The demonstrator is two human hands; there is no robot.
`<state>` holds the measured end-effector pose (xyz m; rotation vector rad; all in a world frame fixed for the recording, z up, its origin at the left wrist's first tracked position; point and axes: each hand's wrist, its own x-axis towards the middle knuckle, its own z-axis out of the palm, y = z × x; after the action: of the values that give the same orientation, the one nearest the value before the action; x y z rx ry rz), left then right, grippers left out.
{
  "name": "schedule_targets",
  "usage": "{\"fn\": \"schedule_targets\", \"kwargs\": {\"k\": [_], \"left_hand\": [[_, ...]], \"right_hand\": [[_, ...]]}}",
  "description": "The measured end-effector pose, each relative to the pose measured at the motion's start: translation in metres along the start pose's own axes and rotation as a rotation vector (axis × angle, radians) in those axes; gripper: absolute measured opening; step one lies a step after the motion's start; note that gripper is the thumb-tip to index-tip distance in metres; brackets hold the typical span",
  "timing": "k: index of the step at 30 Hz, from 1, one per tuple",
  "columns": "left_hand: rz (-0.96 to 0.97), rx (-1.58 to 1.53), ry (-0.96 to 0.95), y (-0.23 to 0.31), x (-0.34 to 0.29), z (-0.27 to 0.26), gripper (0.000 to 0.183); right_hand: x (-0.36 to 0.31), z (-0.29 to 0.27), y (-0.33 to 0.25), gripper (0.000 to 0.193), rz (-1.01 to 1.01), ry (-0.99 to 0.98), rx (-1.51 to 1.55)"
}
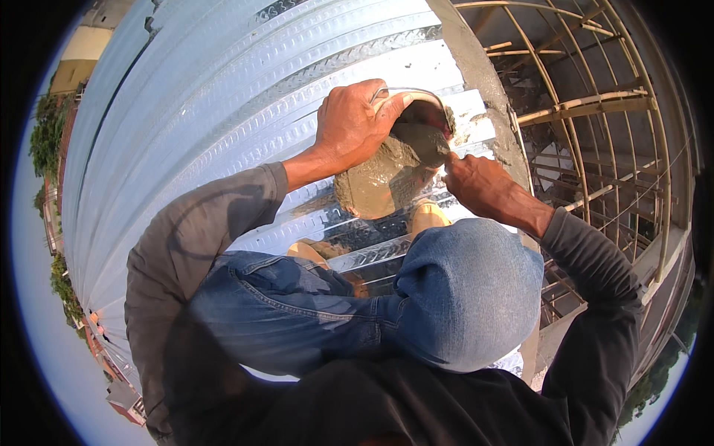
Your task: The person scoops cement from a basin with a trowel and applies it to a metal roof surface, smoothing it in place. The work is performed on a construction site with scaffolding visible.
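Note:
My left hand (349, 123) is closed around the rim of a bucket (420, 98), which lies tipped over, its thin wire handle arching beside my fingers. Wet grey mortar (368, 182) has spilled from its mouth into a heap on the ribbed metal sheets (245, 126). In my right hand (487, 186) is a tool, its grip hidden by my fingers. Its mortar-coated blade (422, 141), which looks like a trowel's, reaches to the bucket's mouth. I crouch with both knees bent, and the yellowish toes of my footwear (429, 217) show just below the mortar.
Along the right side of the sheets runs a rough concrete edge (483, 67). Past it the level drops away, with bamboo poles (580, 111) forming a scaffold there. Trees (46, 141) and buildings stand far off at the left.

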<state>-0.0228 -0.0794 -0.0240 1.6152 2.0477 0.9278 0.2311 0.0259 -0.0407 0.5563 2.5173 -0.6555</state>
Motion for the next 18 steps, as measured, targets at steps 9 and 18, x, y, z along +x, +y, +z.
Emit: {"fn": "schedule_targets", "kwargs": {"k": [9,18], "left_hand": [[-0.065,-0.175,0.113,-0.012,-0.001,-0.006,0.045],[-0.232,-0.182,0.086,-0.045,0.012,-0.029,0.051]], "right_hand": [[-0.004,0.019,-0.046,0.048,-0.101,-0.207,0.76],[-0.009,0.012,-0.033,0.03,-0.146,0.325,-0.127]]}}
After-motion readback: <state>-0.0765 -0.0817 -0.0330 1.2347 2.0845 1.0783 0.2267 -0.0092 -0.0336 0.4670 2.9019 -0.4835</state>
